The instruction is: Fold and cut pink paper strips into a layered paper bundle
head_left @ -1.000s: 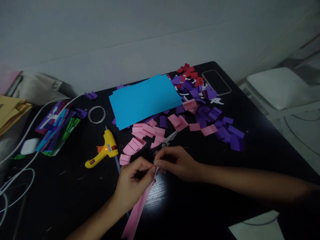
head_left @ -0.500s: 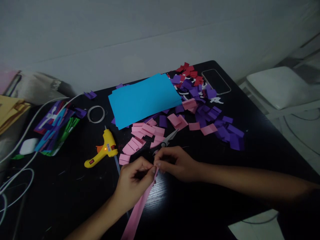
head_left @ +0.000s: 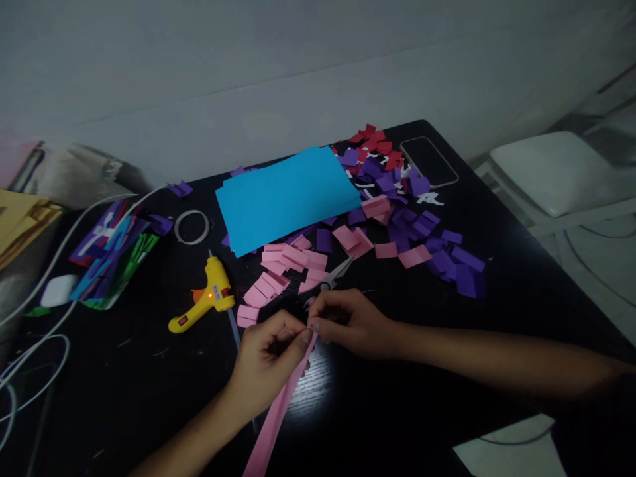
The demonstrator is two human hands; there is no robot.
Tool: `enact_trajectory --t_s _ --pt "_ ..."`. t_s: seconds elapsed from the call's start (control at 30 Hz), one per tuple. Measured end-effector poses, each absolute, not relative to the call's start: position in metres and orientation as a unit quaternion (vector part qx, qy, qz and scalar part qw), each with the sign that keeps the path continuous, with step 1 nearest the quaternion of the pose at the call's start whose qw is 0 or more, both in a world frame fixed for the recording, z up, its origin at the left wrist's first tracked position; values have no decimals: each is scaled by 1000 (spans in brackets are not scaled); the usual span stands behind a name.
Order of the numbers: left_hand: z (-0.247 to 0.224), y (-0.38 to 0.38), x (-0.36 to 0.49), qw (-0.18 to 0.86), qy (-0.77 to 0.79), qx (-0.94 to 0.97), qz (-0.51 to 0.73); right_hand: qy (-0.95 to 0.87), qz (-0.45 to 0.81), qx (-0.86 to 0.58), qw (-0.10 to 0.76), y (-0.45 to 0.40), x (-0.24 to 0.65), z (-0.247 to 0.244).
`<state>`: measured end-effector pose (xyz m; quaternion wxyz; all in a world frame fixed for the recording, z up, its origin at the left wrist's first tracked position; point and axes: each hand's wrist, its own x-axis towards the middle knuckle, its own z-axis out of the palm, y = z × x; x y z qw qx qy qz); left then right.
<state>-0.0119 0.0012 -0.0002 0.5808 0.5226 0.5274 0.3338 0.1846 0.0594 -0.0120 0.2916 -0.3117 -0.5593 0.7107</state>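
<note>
A long pink paper strip (head_left: 276, 419) runs up from the bottom edge to my fingertips. My left hand (head_left: 271, 354) pinches it near its upper end. At that same end, my right hand (head_left: 350, 323) is closed with thumb and forefinger on the strip, the tips of both hands almost touching. Just beyond my right hand lie scissors (head_left: 332, 281), their blades pointing away and to the right; the handles are partly covered by the hand. Folded pink paper pieces (head_left: 268, 288) are scattered beyond my left hand.
Blue sheets (head_left: 291, 199) lie mid-table, with purple pieces (head_left: 447, 262) and red pieces (head_left: 372, 139) around them. A yellow glue gun (head_left: 211, 297) with a lit orange light, a tape ring (head_left: 192, 227), white cables (head_left: 62, 358) and bundled coloured strips (head_left: 116, 255) are left. A phone (head_left: 430, 162) sits back right.
Both hands stay pinched on the pink paper strip. Its lower part has shifted very slightly to the right; little else differs.
</note>
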Motion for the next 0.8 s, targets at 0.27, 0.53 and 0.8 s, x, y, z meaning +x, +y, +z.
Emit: enact_trajectory --t_s 0.27,0.53,0.8 --pt "0 2 -13 601 525 510 321 -546 706 -336 300 60 184 -11" --pt "1 2 -12 585 525 523 329 -551 724 -310 275 60 185 -12" --pt "1 2 -13 585 532 517 329 -539 729 -319 275 60 186 -11"
